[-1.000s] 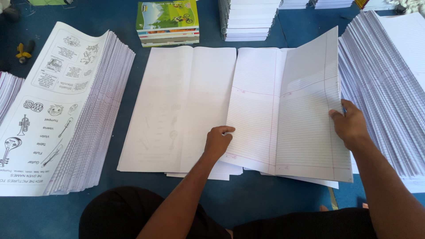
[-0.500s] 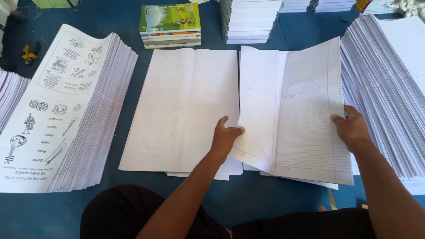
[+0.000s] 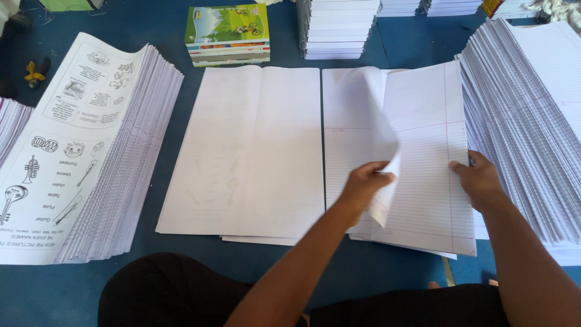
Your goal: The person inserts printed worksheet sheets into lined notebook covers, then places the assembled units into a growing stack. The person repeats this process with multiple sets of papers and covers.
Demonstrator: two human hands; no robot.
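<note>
My left hand (image 3: 365,183) grips the edge of a curled sheet of ruled paper (image 3: 378,127), lifted off the right pile of ruled sheets (image 3: 423,175). My right hand (image 3: 478,178) rests flat on that pile's right edge, fingers holding the sheets down. To the left lies a second pile of plain white folded sheets (image 3: 254,151), touching the ruled pile along its right side.
A tall stack of printed picture sheets (image 3: 85,151) sits at the left. Another tall stack of ruled paper (image 3: 532,121) fills the right. Coloured-cover notebooks (image 3: 227,33) and a white stack (image 3: 336,27) stand at the back on the blue surface (image 3: 411,42).
My left hand moved right from the pile's lower left onto the ruled pile and took hold of a sheet, which now curls upward. My right hand stayed at the right edge.
</note>
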